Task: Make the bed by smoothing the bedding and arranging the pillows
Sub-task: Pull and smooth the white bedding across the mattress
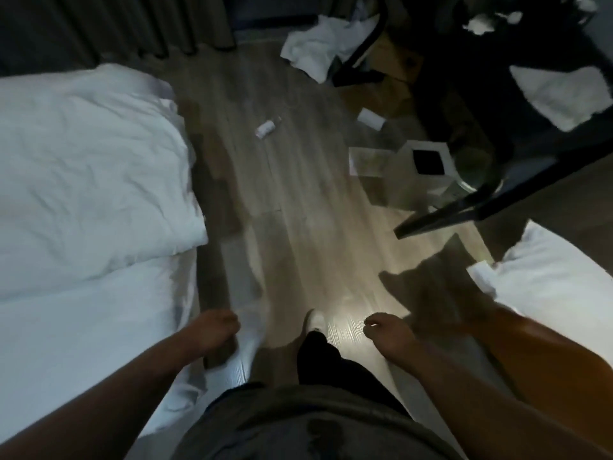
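A bed (83,327) with a white sheet fills the left side. A rumpled white duvet (89,167) lies bunched on its far part, its edge hanging toward the aisle. At the right edge sits another white bedding piece or pillow (557,283). My left hand (212,333) hangs over the bed's corner with fingers loosely curled, holding nothing. My right hand (388,333) hangs over the floor, fingers loosely curled and empty. Both hands are apart from the bedding.
I stand in a wooden-floor aisle (298,227) between the beds. White towels (318,48) lie heaped at the far end. A small bottle (267,127), papers (368,161) and a white box (428,161) litter the floor. A black chair frame (481,207) juts in from the right.
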A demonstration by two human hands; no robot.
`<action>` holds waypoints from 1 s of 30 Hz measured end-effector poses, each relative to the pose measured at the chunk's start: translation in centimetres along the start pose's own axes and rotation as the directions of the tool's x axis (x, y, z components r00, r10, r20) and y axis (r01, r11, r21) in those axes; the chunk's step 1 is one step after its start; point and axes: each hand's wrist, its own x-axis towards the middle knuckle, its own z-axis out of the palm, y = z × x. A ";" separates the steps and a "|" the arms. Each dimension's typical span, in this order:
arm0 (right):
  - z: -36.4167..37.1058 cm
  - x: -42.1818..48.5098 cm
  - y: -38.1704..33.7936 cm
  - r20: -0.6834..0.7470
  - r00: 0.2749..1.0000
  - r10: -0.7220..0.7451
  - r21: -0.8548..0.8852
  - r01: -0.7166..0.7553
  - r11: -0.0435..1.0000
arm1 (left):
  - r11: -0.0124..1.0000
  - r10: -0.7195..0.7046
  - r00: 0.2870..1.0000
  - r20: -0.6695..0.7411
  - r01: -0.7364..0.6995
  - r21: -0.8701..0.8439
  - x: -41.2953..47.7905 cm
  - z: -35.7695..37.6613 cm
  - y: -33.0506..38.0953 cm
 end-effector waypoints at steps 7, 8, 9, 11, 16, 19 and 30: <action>-8.9 10.1 -3.5 0.107 0.988 -0.114 -0.198 0.133 0.971 | 0.951 -0.255 0.955 -0.150 0.220 -0.216 2.4 -2.2 2.3; -9.8 11.1 -4.3 0.128 0.985 -0.113 -0.215 0.139 0.967 | 0.941 -0.282 0.946 -0.161 0.241 -0.238 2.6 -2.3 2.2; -10.6 12.1 -5.2 0.148 0.981 -0.124 -0.237 0.157 0.959 | 0.931 -0.306 0.937 -0.170 0.257 -0.259 2.9 -2.5 2.2; -12.1 14.2 -7.5 0.186 0.971 -0.148 -0.272 0.196 0.942 | 0.900 -0.357 0.917 -0.178 0.287 -0.329 3.4 -3.0 2.3; -14.8 19.6 -14.9 0.250 0.946 -0.205 -0.351 0.286 0.892 | 0.832 -0.445 0.883 -0.148 0.347 -0.433 6.6 -4.6 1.3; -15.9 22.6 -19.7 0.286 0.932 -0.221 -0.386 0.324 0.864 | 0.787 -0.478 0.869 -0.126 0.360 -0.501 9.4 -6.0 0.7; -18.5 30.9 -39.3 0.432 0.840 -0.330 -0.519 0.530 0.670 | 0.723 -0.519 0.835 -0.183 0.315 -0.615 14.9 -14.6 3.4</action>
